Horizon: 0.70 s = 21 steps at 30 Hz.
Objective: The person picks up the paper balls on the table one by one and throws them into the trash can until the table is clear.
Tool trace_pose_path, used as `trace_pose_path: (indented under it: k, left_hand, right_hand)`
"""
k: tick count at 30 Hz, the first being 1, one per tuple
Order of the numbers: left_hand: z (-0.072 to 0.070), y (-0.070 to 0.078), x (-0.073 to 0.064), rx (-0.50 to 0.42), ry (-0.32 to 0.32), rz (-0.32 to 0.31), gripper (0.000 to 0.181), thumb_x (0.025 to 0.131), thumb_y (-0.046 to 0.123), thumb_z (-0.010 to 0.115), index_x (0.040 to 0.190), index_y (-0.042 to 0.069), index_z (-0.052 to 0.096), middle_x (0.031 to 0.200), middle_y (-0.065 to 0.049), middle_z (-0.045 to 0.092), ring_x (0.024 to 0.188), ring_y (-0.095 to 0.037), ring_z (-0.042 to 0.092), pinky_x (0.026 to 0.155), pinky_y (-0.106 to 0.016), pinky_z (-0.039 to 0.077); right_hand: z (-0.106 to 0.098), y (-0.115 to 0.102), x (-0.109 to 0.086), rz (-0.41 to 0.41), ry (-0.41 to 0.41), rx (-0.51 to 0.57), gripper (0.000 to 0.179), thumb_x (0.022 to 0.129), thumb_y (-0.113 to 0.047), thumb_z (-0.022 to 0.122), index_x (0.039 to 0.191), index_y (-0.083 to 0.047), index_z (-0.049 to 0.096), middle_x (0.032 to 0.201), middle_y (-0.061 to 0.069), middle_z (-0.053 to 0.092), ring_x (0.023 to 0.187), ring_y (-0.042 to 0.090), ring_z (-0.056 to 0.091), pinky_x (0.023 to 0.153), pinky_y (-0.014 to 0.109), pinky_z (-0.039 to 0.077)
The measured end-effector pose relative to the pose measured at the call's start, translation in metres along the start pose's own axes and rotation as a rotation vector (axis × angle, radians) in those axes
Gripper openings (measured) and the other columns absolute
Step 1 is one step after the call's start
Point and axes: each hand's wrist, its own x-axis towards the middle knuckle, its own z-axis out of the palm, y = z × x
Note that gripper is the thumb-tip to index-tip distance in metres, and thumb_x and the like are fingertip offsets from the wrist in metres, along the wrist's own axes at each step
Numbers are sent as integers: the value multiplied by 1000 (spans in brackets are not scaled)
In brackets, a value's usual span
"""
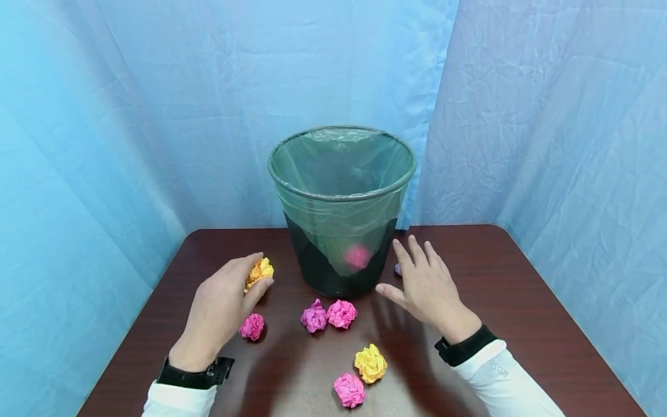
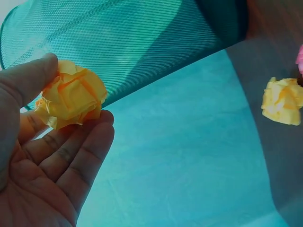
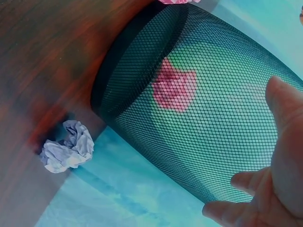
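My left hand (image 1: 221, 301) pinches a crumpled yellow paper ball (image 2: 71, 97) between thumb and fingertips, to the left of the bin. To the bin's right, my right hand (image 1: 429, 286) has its fingers spread and holds nothing. It partly hides a pale purple paper ball (image 3: 68, 146) on the table. Between the hands stands a dark mesh wastebasket (image 1: 341, 197) with a green liner folded over its rim. Through the mesh a pink paper ball (image 3: 174, 86) shows inside, low down.
On the dark wood table (image 1: 526, 324) lie a magenta ball (image 1: 314, 316) and a pink ball (image 1: 341, 314) before the bin. Nearer are a yellow ball (image 1: 370, 364) and another pink ball (image 1: 350, 390). A deep pink ball (image 1: 252, 326) lies beside my left hand. Blue cloth (image 1: 208, 116) hangs around the table.
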Motion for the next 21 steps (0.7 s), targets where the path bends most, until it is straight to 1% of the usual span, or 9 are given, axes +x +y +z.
trace_pose_path:
  k: [5,10,12,16,21]
  left_hand:
    - [-9,2,10,0,54,27,58,81,35,78,128,6,61,113,-11,68,96,-22,64,77,-43,57]
    - [-18,5,20,-5,98,42,59,81,35,77,130,6,61,115,-11,69,100,-22,64,79,-44,57]
    - [-22,5,25,-4,122,60,59,82,35,77,130,6,61,116,-11,69,103,-23,64,80,-45,57]
    - [-31,8,34,-2,179,100,58,82,35,76,130,5,61,116,-12,69,102,-24,64,79,-45,57]
    - [-43,13,49,-7,244,134,57,84,34,74,131,5,61,116,-13,69,99,-24,64,76,-46,57]
  right_hand:
    - [-4,1,1,-5,10,4,100,82,-73,53,155,-10,28,156,27,28,138,53,25,106,66,31]
    - [-9,1,3,-13,25,7,99,83,-74,52,155,-9,29,156,27,29,137,54,26,107,66,30]
    - [-11,2,5,-21,33,7,99,83,-74,52,154,-9,30,155,28,30,136,54,26,107,66,30]
    - [-15,2,7,-34,48,3,98,83,-73,52,154,-8,31,154,28,31,136,54,27,107,65,31]
    - [-20,1,10,-30,37,-5,100,83,-76,49,154,-8,30,154,27,31,136,53,27,106,66,32]
